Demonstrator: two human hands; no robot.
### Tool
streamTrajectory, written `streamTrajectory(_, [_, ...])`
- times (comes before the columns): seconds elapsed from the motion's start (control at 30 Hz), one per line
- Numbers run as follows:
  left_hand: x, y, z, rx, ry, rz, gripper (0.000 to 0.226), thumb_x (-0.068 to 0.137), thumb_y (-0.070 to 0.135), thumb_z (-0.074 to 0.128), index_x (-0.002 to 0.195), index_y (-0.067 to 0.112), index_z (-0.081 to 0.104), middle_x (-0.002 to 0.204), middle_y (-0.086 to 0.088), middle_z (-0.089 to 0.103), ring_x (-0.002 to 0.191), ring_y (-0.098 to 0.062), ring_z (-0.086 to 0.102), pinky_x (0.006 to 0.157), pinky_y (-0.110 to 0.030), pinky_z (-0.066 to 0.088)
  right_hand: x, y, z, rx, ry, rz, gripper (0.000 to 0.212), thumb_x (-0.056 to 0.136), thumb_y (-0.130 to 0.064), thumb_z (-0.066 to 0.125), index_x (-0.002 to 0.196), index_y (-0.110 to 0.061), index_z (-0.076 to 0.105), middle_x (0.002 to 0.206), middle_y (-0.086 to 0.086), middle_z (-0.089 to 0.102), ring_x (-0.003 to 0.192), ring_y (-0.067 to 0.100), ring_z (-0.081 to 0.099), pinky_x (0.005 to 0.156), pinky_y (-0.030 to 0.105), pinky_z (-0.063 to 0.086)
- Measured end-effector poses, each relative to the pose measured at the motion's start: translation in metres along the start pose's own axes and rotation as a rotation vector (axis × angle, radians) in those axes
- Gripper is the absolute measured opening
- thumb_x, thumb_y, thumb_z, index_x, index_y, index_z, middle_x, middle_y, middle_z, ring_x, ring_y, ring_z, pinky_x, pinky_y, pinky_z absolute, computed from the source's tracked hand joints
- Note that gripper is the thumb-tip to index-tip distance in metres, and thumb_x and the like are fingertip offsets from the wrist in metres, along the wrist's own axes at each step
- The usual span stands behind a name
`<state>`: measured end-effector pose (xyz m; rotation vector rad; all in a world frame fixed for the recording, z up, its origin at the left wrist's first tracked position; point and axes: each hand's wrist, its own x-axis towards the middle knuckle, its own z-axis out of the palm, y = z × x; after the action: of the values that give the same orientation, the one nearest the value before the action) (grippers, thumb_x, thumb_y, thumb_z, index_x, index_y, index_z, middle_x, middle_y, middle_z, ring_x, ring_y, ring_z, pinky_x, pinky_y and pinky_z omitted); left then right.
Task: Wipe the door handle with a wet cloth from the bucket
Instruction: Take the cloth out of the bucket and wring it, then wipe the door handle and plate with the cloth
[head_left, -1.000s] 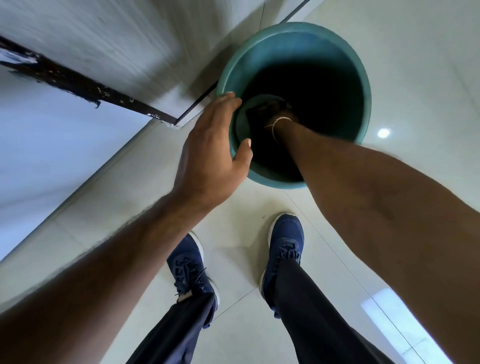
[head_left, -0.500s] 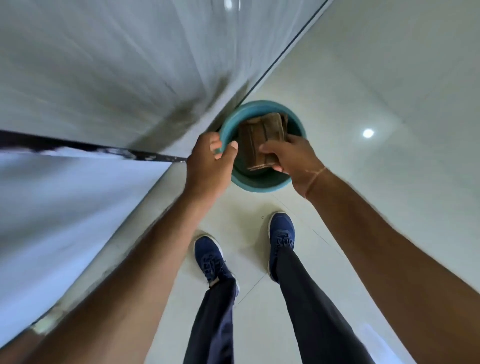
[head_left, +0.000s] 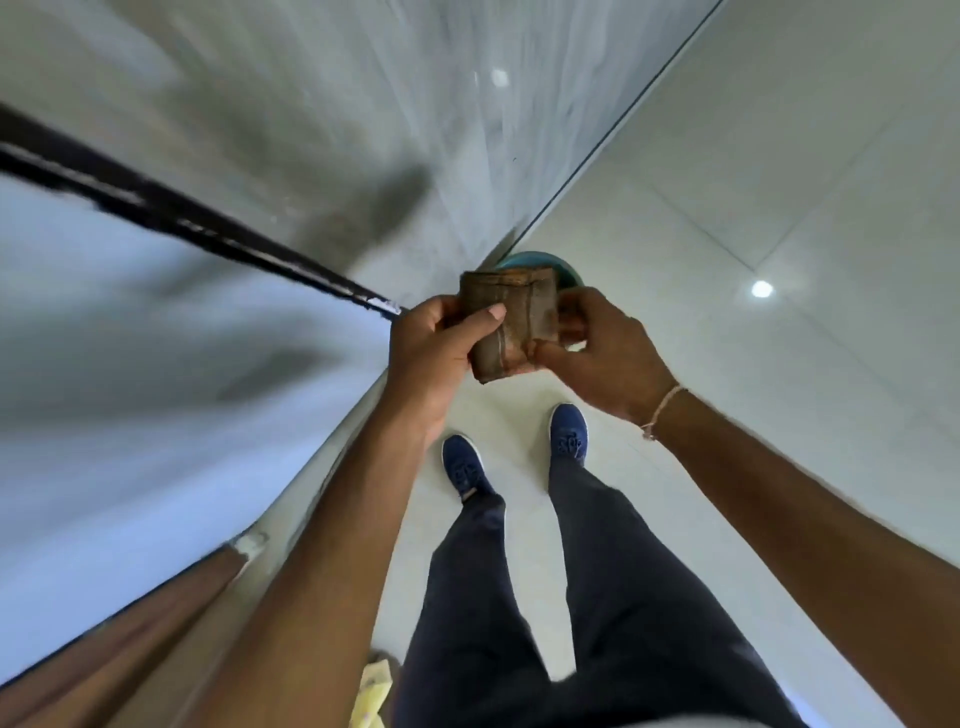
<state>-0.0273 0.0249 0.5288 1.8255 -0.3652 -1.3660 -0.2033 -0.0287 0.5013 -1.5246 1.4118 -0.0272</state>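
Note:
A folded brown cloth (head_left: 511, 317) is held up in front of me, above the floor. My left hand (head_left: 436, 348) grips its left side, thumb across the front. My right hand (head_left: 597, 348) pinches its right edge. Behind and below the cloth, only a sliver of the teal bucket (head_left: 563, 267) shows on the floor by the wall. No door handle is in view.
A grey wall (head_left: 311, 130) with a dark strip (head_left: 182, 213) runs along the left. A brown door edge (head_left: 119, 644) shows at the lower left. My feet in blue shoes (head_left: 465, 470) stand on pale floor tiles (head_left: 753, 208). Something yellow (head_left: 371, 691) lies near my left leg.
I have risen from the bucket. My right hand lifted the cloth out, my left hand let go of the bucket rim and took hold of the cloth. The bucket now looks far below.

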Motion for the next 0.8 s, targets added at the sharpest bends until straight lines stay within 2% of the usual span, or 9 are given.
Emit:
streamTrajectory(0.07, [-0.028, 0.007, -0.007, -0.01, 0.076, 0.008, 0.022, 0.094, 0.013, 0.08, 0.113, 0.003, 0.077, 0.104, -0.011, 0.083, 0.094, -0.023, 0.081, 0.079, -0.038, 0.067, -0.027, -0.014, -0.006, -0.252, 0.125, -0.223, 0.075, 0.087, -0.047, 0.075, 0.15, -0.016, 0.049, 0.144, 0.009, 0.063, 0.127, 0.031, 0.059, 0.107, 0.045, 0.052])
streamTrajectory(0.17, [-0.07, 0.012, -0.021, -0.087, 0.174, 0.013, 0.017, 0.095, 0.019, 0.08, 0.109, 0.009, 0.079, 0.102, -0.007, 0.084, 0.097, -0.024, 0.081, 0.084, -0.041, 0.067, -0.063, -0.037, -0.012, -0.419, 0.081, -0.516, 0.088, 0.079, -0.036, 0.073, 0.157, -0.013, 0.042, 0.16, 0.01, 0.048, 0.143, 0.034, 0.046, 0.12, 0.053, 0.041])
streamTrajectory(0.27, [-0.108, 0.017, -0.035, -0.212, 0.272, 0.023, 0.014, 0.096, 0.017, 0.079, 0.107, 0.008, 0.08, 0.1, -0.009, 0.084, 0.096, -0.027, 0.082, 0.079, -0.039, 0.067, -0.088, -0.06, -0.002, -0.503, -0.041, -0.678, 0.092, 0.076, -0.035, 0.076, 0.158, -0.012, 0.042, 0.161, 0.011, 0.047, 0.143, 0.037, 0.046, 0.12, 0.053, 0.041])
streamTrajectory(0.33, [-0.133, 0.018, -0.046, -0.232, 0.307, 0.046, 0.018, 0.097, 0.017, 0.078, 0.112, 0.006, 0.08, 0.102, -0.01, 0.084, 0.096, -0.027, 0.082, 0.087, -0.043, 0.069, -0.101, -0.073, 0.012, -0.495, -0.051, -0.771, 0.082, 0.081, -0.034, 0.077, 0.154, -0.01, 0.048, 0.152, 0.01, 0.057, 0.135, 0.034, 0.052, 0.114, 0.05, 0.046])
streamTrajectory(0.5, [-0.197, 0.019, -0.095, -0.143, 0.374, 0.199, 0.02, 0.103, 0.012, 0.068, 0.117, 0.019, 0.08, 0.112, -0.003, 0.083, 0.109, -0.019, 0.079, 0.106, -0.039, 0.062, -0.129, -0.121, 0.044, -0.217, -0.086, -0.842, 0.055, 0.088, -0.009, 0.069, 0.142, -0.017, 0.058, 0.111, 0.0, 0.075, 0.098, 0.022, 0.067, 0.081, 0.037, 0.056])
streamTrajectory(0.57, [-0.226, 0.023, -0.124, -0.114, 0.438, 0.277, 0.025, 0.104, 0.01, 0.067, 0.111, 0.03, 0.08, 0.112, 0.005, 0.083, 0.113, -0.013, 0.076, 0.107, -0.034, 0.058, -0.148, -0.152, 0.058, -0.061, -0.161, -0.823, 0.046, 0.092, -0.002, 0.064, 0.134, -0.019, 0.064, 0.093, -0.015, 0.072, 0.085, 0.007, 0.067, 0.075, 0.023, 0.054])
streamTrajectory(0.63, [-0.257, 0.025, -0.16, -0.075, 0.547, 0.346, 0.024, 0.103, 0.014, 0.07, 0.109, 0.036, 0.079, 0.11, 0.013, 0.082, 0.111, -0.005, 0.074, 0.101, -0.021, 0.055, -0.175, -0.189, 0.079, 0.133, -0.312, -0.754, 0.038, 0.096, 0.006, 0.057, 0.124, -0.017, 0.068, 0.078, -0.017, 0.069, 0.072, 0.002, 0.066, 0.069, 0.016, 0.052])
streamTrajectory(0.73, [-0.3, 0.028, -0.22, -0.006, 0.737, 0.449, 0.017, 0.1, 0.019, 0.075, 0.111, 0.032, 0.077, 0.1, 0.024, 0.078, 0.101, 0.005, 0.07, 0.081, -0.004, 0.05, -0.214, -0.245, 0.117, 0.401, -0.527, -0.687, 0.023, 0.101, 0.009, 0.049, 0.11, -0.001, 0.068, 0.073, 0.004, 0.066, 0.062, 0.017, 0.061, 0.064, 0.029, 0.054])
streamTrajectory(0.8, [-0.33, 0.022, -0.264, 0.029, 0.867, 0.502, 0.019, 0.098, 0.022, 0.077, 0.116, 0.029, 0.076, 0.104, 0.023, 0.076, 0.102, 0.003, 0.07, 0.08, -0.003, 0.049, -0.243, -0.279, 0.148, 0.496, -0.599, -0.665, 0.022, 0.104, 0.004, 0.048, 0.109, 0.0, 0.069, 0.08, 0.014, 0.068, 0.068, 0.027, 0.063, 0.067, 0.04, 0.056])
